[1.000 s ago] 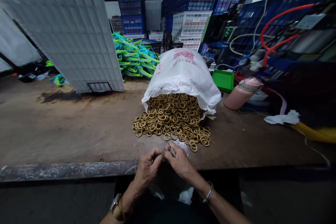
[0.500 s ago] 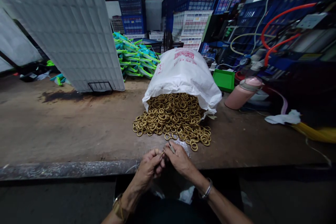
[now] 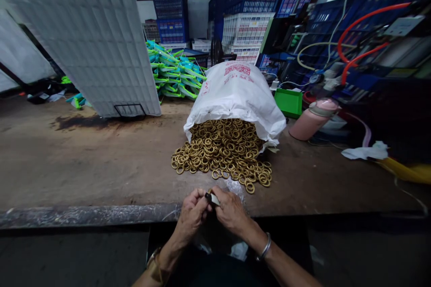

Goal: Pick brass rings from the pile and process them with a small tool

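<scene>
At the front edge of the surface (image 3: pixel 101 166), the right hand (image 3: pixel 232 210) holds a small black-and-pale tool (image 3: pixel 214 199) in its fingers; what the left hand (image 3: pixel 190 210), fingers bent, grips is unclear. Untouched brass-coloured rings (image 3: pixel 224 147) spill from the sack (image 3: pixel 234 94); no handled batch shows.

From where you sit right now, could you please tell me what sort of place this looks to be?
It looks like a workshop or packing room: a white sack spilling brass-coloured rings lies on a worn workbench, with stacked plastic crates behind.
</scene>
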Demonstrator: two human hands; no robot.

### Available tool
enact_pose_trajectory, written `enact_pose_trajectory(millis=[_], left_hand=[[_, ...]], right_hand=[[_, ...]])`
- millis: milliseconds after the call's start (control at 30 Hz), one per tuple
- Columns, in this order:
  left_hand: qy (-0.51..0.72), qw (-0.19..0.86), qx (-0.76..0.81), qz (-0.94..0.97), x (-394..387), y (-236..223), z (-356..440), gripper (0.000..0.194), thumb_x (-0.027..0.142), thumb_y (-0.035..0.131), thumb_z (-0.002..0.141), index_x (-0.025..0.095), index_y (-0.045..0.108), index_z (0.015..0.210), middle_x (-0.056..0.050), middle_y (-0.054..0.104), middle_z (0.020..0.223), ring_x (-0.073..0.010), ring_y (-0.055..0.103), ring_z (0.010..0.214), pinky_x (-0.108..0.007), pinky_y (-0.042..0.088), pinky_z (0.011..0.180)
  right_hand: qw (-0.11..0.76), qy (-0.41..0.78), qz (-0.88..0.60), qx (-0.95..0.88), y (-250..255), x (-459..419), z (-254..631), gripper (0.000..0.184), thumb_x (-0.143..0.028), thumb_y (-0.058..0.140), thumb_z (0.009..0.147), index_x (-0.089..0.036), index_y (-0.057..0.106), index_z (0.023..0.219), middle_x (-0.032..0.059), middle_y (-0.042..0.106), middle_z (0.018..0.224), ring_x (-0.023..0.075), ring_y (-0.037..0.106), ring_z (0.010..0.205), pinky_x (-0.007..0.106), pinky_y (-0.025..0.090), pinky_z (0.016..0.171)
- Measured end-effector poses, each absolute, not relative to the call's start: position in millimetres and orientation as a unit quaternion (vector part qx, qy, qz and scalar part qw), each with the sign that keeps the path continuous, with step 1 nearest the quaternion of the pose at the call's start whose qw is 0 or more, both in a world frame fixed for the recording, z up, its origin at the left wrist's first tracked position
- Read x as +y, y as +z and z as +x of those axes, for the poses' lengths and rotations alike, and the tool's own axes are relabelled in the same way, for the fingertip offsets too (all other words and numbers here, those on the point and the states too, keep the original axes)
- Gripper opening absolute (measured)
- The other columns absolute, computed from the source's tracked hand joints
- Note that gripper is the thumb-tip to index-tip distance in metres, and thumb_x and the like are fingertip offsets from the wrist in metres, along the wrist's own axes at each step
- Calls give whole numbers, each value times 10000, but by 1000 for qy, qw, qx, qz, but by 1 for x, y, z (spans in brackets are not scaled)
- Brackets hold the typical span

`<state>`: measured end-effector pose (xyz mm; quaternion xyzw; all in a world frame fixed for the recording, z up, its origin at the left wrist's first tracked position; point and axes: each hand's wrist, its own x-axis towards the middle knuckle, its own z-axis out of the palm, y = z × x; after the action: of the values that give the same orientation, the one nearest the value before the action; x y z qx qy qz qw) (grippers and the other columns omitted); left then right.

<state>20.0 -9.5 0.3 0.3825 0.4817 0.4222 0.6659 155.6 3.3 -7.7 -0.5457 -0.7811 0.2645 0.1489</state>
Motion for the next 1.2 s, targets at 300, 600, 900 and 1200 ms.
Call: enact_pose_trajectory(millis=[300,600,900,1200], left_hand=[[431,642,490,402,-11,2,20,311,461,573,694,168,470,675,53,469,519,-46,319,412,-184,233,425],[409,672,470,400,-16,5,17,304,452,566,717,166,472,673,61,457,493,-38,310,393,-170,202,395],[435,774,375,268,-15,7,16,260,403,538,755,149,498,718,3,543,683,-29,357,410,-157,212,347],[468,803,324,178,-10,0,10,156,304,562,738,173,531,816,2,539,668,-65,452,474,-158,269,365]], right_hand=[[129,222,-563,-786,-9,3,155,286,-72,376,682,-193,493,913,0,577,675,137,498,590,253,226,543],[86,178,-607,-770,-11,12,157,267,-75,388,696,-165,478,930,30,589,685,150,518,599,255,227,527],[110,91,-682,-717,-14,41,160,208,-157,448,781,-182,466,987,48,638,750,170,584,663,256,245,545],[83,76,-683,-722,-14,47,152,168,-203,440,817,-182,441,984,65,637,734,196,598,674,261,261,553]])
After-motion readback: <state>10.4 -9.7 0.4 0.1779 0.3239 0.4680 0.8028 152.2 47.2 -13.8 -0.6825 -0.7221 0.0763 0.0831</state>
